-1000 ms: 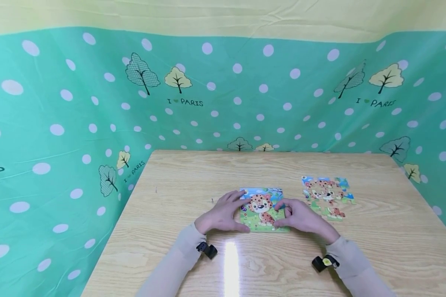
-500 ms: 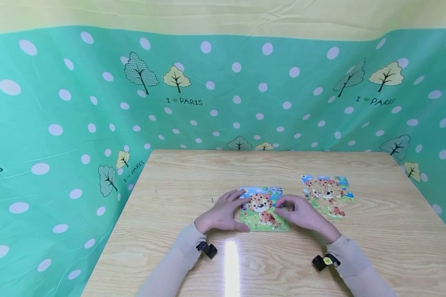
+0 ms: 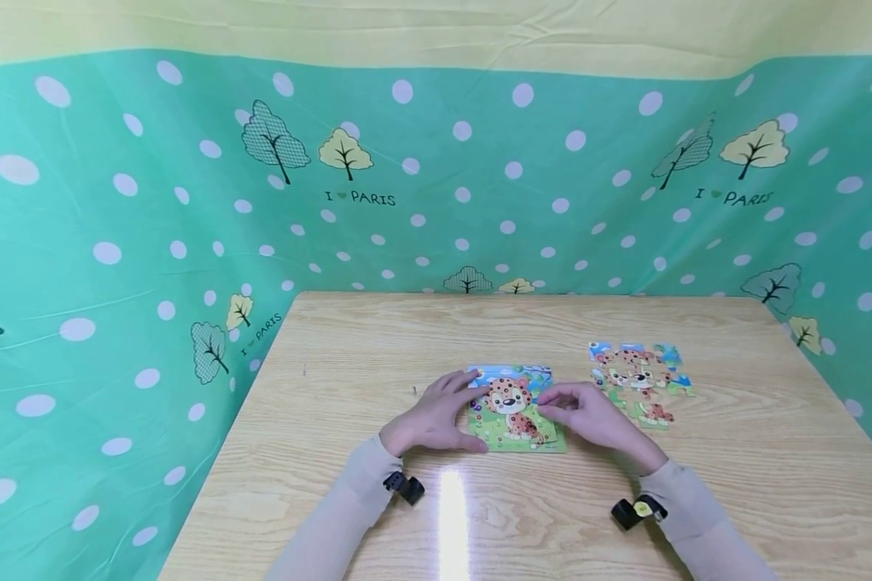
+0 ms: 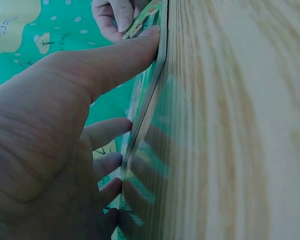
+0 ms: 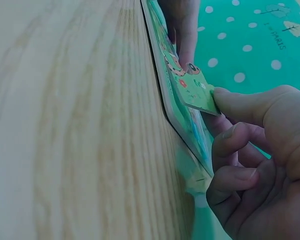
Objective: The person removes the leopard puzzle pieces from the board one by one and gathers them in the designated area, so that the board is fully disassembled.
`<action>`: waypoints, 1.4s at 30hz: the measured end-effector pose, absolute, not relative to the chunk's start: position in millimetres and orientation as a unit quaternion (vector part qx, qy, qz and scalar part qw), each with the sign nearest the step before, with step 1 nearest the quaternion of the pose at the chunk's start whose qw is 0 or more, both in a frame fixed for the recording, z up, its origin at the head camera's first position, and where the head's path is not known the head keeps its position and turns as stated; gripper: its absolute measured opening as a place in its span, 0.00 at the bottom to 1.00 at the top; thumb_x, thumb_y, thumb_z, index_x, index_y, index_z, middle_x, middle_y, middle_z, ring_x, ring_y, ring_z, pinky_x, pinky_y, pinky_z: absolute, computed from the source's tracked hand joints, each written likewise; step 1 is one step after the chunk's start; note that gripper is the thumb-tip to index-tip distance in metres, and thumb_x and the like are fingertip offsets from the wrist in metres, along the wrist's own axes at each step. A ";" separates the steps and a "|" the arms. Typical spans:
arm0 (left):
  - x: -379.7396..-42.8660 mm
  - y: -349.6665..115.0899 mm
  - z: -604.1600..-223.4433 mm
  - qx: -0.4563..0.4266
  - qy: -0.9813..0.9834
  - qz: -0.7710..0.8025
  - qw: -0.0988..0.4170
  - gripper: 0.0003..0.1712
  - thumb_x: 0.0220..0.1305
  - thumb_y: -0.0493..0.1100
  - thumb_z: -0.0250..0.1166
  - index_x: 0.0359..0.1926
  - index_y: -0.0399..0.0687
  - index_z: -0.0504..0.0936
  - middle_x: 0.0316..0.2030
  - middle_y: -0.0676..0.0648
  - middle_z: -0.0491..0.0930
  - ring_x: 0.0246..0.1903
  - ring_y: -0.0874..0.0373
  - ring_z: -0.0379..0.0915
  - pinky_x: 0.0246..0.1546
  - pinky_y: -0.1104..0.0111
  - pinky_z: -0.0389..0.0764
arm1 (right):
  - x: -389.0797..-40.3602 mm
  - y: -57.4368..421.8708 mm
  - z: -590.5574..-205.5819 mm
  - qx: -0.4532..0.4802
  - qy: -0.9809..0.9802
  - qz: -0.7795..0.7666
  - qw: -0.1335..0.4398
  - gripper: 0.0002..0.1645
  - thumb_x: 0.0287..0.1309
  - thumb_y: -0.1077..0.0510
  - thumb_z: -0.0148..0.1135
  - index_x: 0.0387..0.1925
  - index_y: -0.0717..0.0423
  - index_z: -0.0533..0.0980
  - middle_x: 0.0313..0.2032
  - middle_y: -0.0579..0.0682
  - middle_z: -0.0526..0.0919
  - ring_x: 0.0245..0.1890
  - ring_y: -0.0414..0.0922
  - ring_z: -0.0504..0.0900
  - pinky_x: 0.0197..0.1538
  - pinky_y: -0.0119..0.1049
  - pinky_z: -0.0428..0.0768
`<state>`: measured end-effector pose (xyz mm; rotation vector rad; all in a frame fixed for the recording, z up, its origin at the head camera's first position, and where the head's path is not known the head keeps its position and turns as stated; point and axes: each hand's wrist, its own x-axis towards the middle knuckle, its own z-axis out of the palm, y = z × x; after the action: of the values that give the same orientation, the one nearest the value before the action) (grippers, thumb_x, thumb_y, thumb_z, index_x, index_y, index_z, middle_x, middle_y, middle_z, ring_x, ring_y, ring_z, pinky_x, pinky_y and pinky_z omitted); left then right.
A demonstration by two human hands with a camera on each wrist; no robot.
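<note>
A jigsaw puzzle board [image 3: 482, 440] with a spotted cub in a green meadow under blue sky lies flat on the table. My left hand [image 3: 436, 415] spans its left side with spread fingers, the thumb on the near edge and the other fingertips on the far left part. At the right side, my right hand [image 3: 589, 415] pinches the edge of a green jigsaw puzzle section [image 5: 197, 92] between thumb and forefinger. This section is tilted up off the board, its right end higher. How many pieces it joins cannot be told.
To the right lies another partly joined jigsaw puzzle [image 3: 628, 375] of the same cub, with gaps and a jagged outline. The wooden table [image 3: 349, 347] meets a green dotted curtain [image 3: 480, 177] at the back. Black wrist cameras sit on both sleeves.
My right hand has drawn in slightly and raised the section's right end off the board; its lower right corner now shows lifted. The left hand has stayed in place.
</note>
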<state>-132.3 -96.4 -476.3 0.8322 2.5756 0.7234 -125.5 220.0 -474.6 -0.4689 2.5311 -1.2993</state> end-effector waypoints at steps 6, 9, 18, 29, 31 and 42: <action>-132.5 -97.1 -475.3 0.291 0.907 0.252 0.172 0.59 0.57 0.70 0.76 0.84 0.62 0.60 0.87 0.50 0.45 0.86 0.43 0.38 0.83 0.37 0.44 | -125.7 221.2 -474.2 -0.158 0.867 -0.455 0.129 0.12 0.71 0.54 0.69 0.50 0.56 0.87 0.42 0.50 0.90 0.37 0.41 0.83 0.37 0.31 0.82; -132.5 -97.0 -475.6 0.291 0.907 0.251 0.174 0.59 0.57 0.70 0.76 0.84 0.63 0.60 0.87 0.50 0.44 0.86 0.43 0.37 0.84 0.38 0.43 | -125.1 222.9 -474.6 -0.143 0.868 -0.457 0.133 0.12 0.71 0.53 0.69 0.50 0.54 0.87 0.43 0.50 0.90 0.34 0.41 0.83 0.33 0.33 0.83; -132.5 -96.3 -475.7 0.292 0.907 0.250 0.174 0.59 0.57 0.70 0.75 0.84 0.62 0.60 0.87 0.50 0.44 0.86 0.44 0.37 0.83 0.38 0.45 | -127.2 229.5 -471.7 -0.111 0.871 -0.457 0.138 0.14 0.73 0.51 0.67 0.52 0.54 0.86 0.43 0.51 0.89 0.29 0.43 0.80 0.29 0.34 0.82; -132.7 -96.8 -476.6 0.291 0.906 0.254 0.173 0.58 0.58 0.70 0.75 0.84 0.63 0.60 0.87 0.50 0.45 0.86 0.44 0.37 0.84 0.38 0.45 | -126.8 246.6 -464.2 -0.090 0.880 -0.451 0.121 0.19 0.75 0.49 0.65 0.56 0.58 0.84 0.44 0.53 0.89 0.30 0.43 0.80 0.30 0.34 0.81; -132.4 -96.6 -476.4 0.290 0.907 0.254 0.171 0.59 0.57 0.69 0.76 0.84 0.62 0.61 0.87 0.50 0.46 0.86 0.44 0.38 0.84 0.39 0.45 | -125.9 250.8 -463.1 -0.083 0.880 -0.453 0.116 0.19 0.75 0.49 0.65 0.56 0.59 0.84 0.44 0.54 0.89 0.31 0.43 0.80 0.30 0.34 0.81; -132.2 -96.3 -476.4 0.290 0.909 0.248 0.167 0.59 0.57 0.69 0.76 0.84 0.62 0.61 0.87 0.50 0.46 0.86 0.45 0.38 0.84 0.39 0.46 | -121.0 278.1 -456.8 -0.048 0.892 -0.439 0.101 0.25 0.77 0.45 0.63 0.59 0.59 0.82 0.51 0.56 0.89 0.40 0.41 0.83 0.36 0.33 0.82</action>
<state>-132.2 -96.3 -476.4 0.8255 2.5875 0.7046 -121.0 278.1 -456.8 -0.1418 2.6346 -1.2968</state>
